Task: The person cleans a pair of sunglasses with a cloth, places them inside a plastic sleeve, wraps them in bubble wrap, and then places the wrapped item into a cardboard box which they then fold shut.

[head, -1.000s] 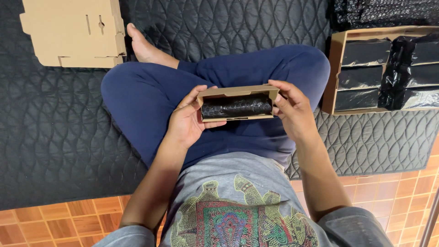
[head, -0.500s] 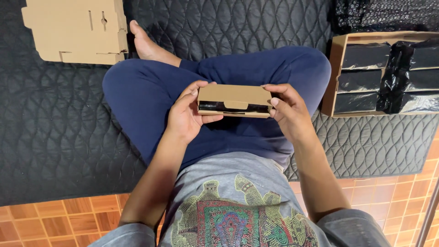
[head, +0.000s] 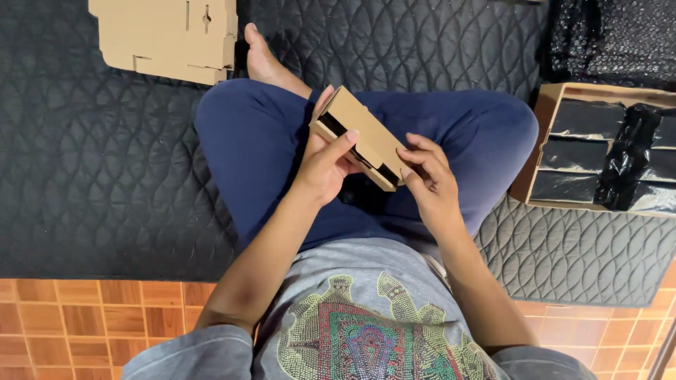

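The small cardboard box (head: 362,137) sits tilted over the person's lap, a black wrapped item already inside, its lid nearly down. The left hand (head: 325,165) grips one end; the right hand (head: 431,179) pinches the other. Closing it fully seems left.

Both hands (head: 331,165) (head: 429,183) raised, fingers curled.
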